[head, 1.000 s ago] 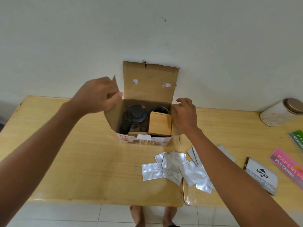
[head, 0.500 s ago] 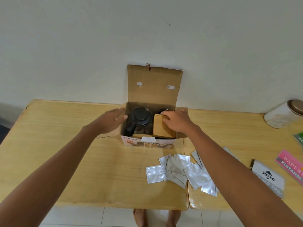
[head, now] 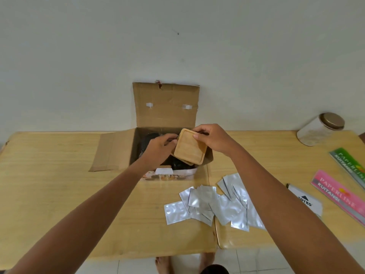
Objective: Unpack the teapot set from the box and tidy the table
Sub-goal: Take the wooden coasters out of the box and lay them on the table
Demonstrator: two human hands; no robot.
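Lifted clear of the open cardboard box (head: 138, 147) since half a second ago: wooden square trays (head: 190, 148), then lying flat inside, now tilted above the right half of the opening. Pinched at the far edge by the right hand (head: 212, 140), thumb on the top face; steadied at the left edge by the curled fingertips of the left hand (head: 159, 148). Partly hidden under that hand, inside the box, the dark teapot (head: 150, 138). Scattered on the table (head: 59, 184), near and right of the box, silver foil sachets (head: 213, 206); farther right, a stamp pad box (head: 307, 200), pink receipt book (head: 339, 191), green receipt book (head: 349, 165) and jar (head: 320, 130)
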